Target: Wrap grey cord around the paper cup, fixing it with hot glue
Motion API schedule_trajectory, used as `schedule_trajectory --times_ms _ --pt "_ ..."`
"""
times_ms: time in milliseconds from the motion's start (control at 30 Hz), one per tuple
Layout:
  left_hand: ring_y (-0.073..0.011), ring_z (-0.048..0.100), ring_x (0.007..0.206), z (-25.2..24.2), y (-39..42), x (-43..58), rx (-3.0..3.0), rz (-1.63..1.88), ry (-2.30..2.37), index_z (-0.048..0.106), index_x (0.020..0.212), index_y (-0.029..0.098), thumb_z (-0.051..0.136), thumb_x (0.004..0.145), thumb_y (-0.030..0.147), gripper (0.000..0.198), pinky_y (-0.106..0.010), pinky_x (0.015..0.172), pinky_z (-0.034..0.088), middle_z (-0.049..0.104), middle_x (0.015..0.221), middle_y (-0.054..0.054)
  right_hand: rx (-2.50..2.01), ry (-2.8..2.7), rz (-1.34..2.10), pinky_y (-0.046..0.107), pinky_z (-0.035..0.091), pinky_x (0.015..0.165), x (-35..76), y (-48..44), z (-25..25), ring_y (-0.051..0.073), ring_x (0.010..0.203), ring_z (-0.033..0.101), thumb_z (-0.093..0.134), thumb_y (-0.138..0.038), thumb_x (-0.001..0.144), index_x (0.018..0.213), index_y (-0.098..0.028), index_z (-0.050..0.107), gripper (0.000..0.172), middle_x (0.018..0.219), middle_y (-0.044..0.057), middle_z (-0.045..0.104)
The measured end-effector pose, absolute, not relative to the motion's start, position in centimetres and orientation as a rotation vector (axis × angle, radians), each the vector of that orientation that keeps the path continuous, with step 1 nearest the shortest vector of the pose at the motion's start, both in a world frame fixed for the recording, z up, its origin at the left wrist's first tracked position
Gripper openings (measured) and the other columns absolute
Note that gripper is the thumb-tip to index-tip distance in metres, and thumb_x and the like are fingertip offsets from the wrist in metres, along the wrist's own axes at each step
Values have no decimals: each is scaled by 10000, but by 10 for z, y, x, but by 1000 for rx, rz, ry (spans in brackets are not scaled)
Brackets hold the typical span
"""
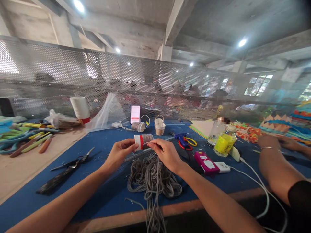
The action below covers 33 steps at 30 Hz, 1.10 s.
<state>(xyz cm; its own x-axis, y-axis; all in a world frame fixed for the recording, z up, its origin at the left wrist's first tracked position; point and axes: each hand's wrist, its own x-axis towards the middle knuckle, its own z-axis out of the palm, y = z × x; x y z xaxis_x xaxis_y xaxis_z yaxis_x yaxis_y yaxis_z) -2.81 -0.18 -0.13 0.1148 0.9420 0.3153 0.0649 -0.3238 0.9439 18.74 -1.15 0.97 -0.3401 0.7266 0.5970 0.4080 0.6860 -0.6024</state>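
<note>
My left hand point(120, 152) grips a small paper cup point(143, 141) with a white and red base, held on its side above the blue table cover point(102, 145); grey cord is wound round its body. My right hand point(165, 153) pinches the grey cord against the cup's right end. The cord runs down to a loose heap of grey cord point(154, 176) lying under my hands, with strands trailing off the table's near edge.
Black scissors point(70, 166) lie left of my hands. Behind are two more small cups point(159, 127), a blue glue gun point(181, 139), a pink phone point(206, 162) with a white charger and a yellow bottle point(224, 144). A co-worker's arms point(274, 158) rest at the right. A mesh screen point(155, 87) closes the back.
</note>
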Motion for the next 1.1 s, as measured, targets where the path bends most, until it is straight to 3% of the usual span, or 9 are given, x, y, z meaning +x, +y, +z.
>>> schedule_trajectory --times_ms 100,300,633,1100 --pt "-193 600 674 3 -6 -26 1559 1297 1023 778 867 204 733 731 354 207 -285 648 452 731 756 -36 -853 -1990 294 269 456 847 188 -10 10 170 921 640 488 -387 964 1015 -229 685 257 981 41 699" --pt "-190 607 661 6 -9 -22 1582 1225 987 770 860 191 719 746 350 202 -272 630 445 715 715 -28 -840 -1916 251 257 468 828 189 -9 11 159 873 639 495 -384 963 1008 -219 690 259 932 45 689" --pt "-173 628 756 5 -14 -23 1621 1090 942 737 956 156 673 812 329 234 -264 714 444 735 846 -41 -766 -1864 272 248 487 747 188 -5 11 136 760 625 527 -355 952 983 -210 697 226 868 35 674" --pt "-164 624 760 2 -12 -24 1643 1067 878 739 886 161 696 797 333 198 -265 738 451 731 820 -32 -828 -1840 216 251 484 736 187 2 7 131 707 606 525 -347 951 933 -206 693 221 818 25 658"
